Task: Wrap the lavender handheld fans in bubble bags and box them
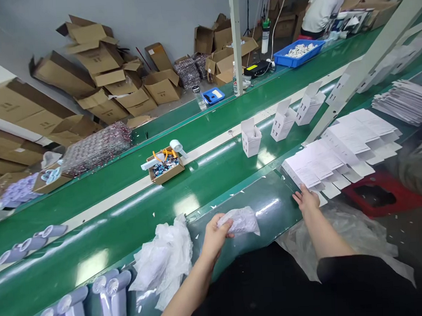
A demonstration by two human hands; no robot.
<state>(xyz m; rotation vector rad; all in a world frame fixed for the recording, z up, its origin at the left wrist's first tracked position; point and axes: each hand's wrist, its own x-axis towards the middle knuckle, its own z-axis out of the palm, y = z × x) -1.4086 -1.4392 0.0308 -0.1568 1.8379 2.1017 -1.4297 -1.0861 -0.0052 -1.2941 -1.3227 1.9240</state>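
My left hand (215,235) is closed on a crumpled clear plastic bag (240,221) just above the green bench edge. My right hand (306,198) reaches right with fingers stretched out, touching the near corner of a stack of flat white cartons (312,167). More flat cartons (361,136) fan out behind that stack. A heap of crumpled plastic wrapping (165,262) lies left of my left hand. Pale purple handheld fans (108,293) lie in a row at the lower left.
Three folded-up white boxes (251,137) stand on the green conveyor (204,167). A small cardboard box (165,167) with tools sits on the belt. A red stool (379,198) stands right. Another person (325,3) works at the far end by a blue tray (297,52). Cardboard cartons (96,74) are piled behind.
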